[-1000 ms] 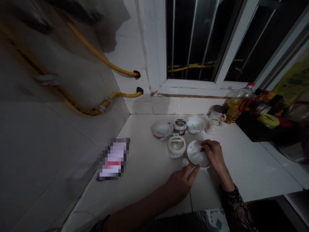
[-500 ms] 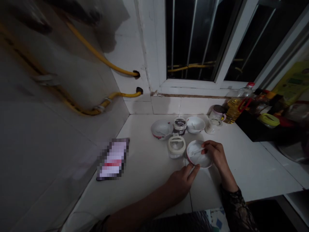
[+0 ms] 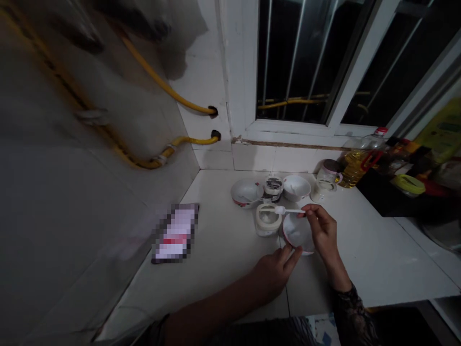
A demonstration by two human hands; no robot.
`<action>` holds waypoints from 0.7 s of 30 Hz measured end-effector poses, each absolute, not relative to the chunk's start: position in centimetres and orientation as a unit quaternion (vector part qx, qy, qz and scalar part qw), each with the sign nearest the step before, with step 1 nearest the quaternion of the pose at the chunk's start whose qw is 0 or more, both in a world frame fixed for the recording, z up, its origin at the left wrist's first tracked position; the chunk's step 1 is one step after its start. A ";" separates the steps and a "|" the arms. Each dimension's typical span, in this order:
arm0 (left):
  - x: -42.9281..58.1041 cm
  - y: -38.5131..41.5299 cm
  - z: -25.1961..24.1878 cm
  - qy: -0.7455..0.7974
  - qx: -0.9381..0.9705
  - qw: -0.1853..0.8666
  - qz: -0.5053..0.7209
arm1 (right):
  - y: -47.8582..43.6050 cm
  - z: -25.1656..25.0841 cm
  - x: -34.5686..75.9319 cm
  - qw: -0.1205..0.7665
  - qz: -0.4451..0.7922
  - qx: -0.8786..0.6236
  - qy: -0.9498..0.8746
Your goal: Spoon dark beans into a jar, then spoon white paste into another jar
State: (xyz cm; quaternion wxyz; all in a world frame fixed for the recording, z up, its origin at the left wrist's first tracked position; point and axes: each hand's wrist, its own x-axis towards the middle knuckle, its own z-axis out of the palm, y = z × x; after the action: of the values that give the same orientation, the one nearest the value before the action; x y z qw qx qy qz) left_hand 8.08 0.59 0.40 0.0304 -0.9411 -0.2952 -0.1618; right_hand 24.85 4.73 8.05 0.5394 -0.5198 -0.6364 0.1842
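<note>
My right hand pinches the handle of a small white spoon, held level above the far rim of a white bowl. The spoon's head reaches over toward a square clear jar with a pale rim, left of the bowl. Something white lies in the bowl. At its near left rim my left hand grips the edge with its fingertips. Behind the jar stand a bowl with a red pattern, a jar with dark contents and another white bowl, each bowl with a spoon in it.
A phone with a pixelated screen lies at the left by the wall. Further right are a lidded glass jar, an oil bottle and a black tray with several condiments. Yellow pipes run along the left wall.
My right hand has lifted the spoon out of the bowl and swung it left toward the square jar. My left hand stays at the bowl's rim. The camera view has shifted slightly.
</note>
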 end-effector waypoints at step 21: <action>8.1 0.7 0.6 -0.296 -0.943 0.015 -0.153 | 5.9 8.4 23.7 0.355 -0.056 -0.382 -0.851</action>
State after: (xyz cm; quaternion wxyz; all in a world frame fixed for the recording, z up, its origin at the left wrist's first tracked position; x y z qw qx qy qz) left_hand 8.09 0.69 0.58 0.0145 -0.9427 -0.2961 -0.1529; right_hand 23.73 5.90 8.36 0.3551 -0.3821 -0.8513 -0.0560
